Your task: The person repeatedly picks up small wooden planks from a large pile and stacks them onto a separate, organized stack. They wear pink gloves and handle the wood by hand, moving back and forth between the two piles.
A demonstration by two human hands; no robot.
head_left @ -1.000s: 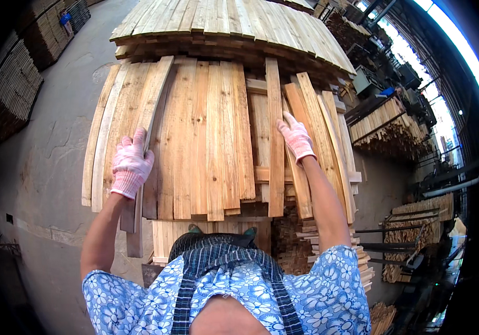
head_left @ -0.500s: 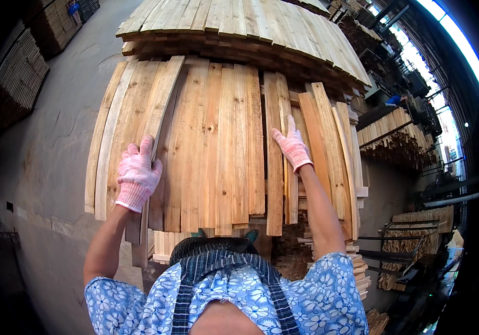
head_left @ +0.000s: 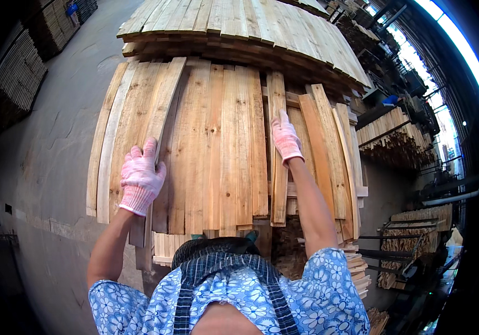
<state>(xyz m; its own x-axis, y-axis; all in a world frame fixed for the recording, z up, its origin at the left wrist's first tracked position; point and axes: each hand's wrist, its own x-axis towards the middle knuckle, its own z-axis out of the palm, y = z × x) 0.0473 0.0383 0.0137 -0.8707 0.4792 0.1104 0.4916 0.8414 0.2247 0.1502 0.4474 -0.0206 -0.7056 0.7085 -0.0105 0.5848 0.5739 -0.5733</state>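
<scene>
My left hand (head_left: 141, 176), in a pink and white knit glove, is closed around a long wooden plank (head_left: 165, 97) that lies slanted over its neighbours. Its fingers rest on the top face and the thumb is at the right edge. At the right, my gloved right hand (head_left: 285, 137) is closed over a narrow wooden board (head_left: 278, 190), its fingertips bunched on the upper surface. Between the hands, several planks (head_left: 211, 151) lie side by side, forming the top layer of a stack. The undersides of both held pieces are hidden.
Beyond this layer rises a higher lumber stack (head_left: 239, 19). To the right lie loose, uneven boards (head_left: 326, 151) with gaps showing a crosspiece beneath. More wood piles stand on the right (head_left: 393, 131) and far left (head_left: 20, 70). Grey concrete floor (head_left: 55, 151) runs along the left.
My right hand has moved slightly left and its fingers have drawn together. Where two narrow boards lay side by side under it, one now shows. My left hand stays on its plank.
</scene>
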